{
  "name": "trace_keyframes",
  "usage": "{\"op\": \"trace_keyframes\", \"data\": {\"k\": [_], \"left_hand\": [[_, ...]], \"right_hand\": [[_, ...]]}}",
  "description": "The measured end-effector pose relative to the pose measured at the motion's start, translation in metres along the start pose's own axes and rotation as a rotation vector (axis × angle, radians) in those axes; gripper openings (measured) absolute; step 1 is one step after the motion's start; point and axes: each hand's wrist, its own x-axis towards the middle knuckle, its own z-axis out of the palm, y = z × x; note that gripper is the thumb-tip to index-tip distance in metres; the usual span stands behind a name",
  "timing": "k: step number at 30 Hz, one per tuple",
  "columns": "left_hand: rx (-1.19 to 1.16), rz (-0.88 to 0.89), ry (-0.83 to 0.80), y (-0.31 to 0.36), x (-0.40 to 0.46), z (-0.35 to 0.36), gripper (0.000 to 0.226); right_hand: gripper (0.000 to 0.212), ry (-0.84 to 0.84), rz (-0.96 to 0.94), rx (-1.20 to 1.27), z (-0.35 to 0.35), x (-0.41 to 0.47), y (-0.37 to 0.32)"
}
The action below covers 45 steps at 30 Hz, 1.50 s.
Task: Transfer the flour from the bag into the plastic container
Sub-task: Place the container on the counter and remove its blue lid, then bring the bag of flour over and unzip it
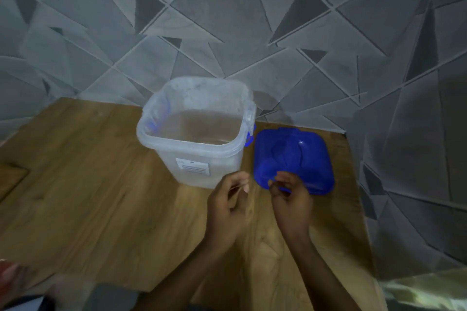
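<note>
A translucent plastic container (202, 156) with blue handle clips stands open on the wooden table (88, 197), near the back wall. Its inside looks empty, with the table colour showing through the bottom. A white label is on its front wall. Its blue lid (303, 156) lies flat on the table just right of it. My left hand (227, 207) hovers in front of the container, fingers loosely curled, holding nothing. My right hand (290, 199) is beside it, over the lid's near edge, fingers curled and empty. A blurred red and white object at the bottom left (10, 278) may be the flour bag.
A grey wall with a triangle pattern (227, 20) runs behind and to the right of the table. A small wooden piece (10, 179) sits at the left edge. Something shiny and pale (424, 290) lies at the bottom right, off the table.
</note>
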Motion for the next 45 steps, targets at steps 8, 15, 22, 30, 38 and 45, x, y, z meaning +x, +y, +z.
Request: {"op": "trace_keyframes", "data": {"k": [8,15,22,30,38,45], "left_hand": [[-0.021,0.189,0.240,0.052,0.036,-0.118,0.021],[-0.005,0.323,0.419,0.119,0.087,-0.264,0.017],[0.073,0.491,0.540,0.186,0.125,-0.412,0.012],[0.101,0.630,0.662,0.242,0.177,-0.526,0.010],[0.182,0.662,0.756,0.264,0.253,-0.608,0.012],[0.308,0.595,0.862,0.269,0.314,-0.675,0.013]], "right_hand": [[0.014,-0.120,-0.236,0.292,0.074,-0.037,-0.145],[0.013,-0.176,-0.463,0.440,0.158,-0.062,-0.288],[0.008,-0.190,-0.678,0.570,0.230,-0.105,-0.429],[0.008,-0.198,-0.795,0.599,0.297,-0.115,-0.540],[0.004,-0.281,-0.945,0.588,0.365,-0.089,-0.627],[0.008,-0.282,-1.069,0.520,0.431,-0.064,-0.702]]}}
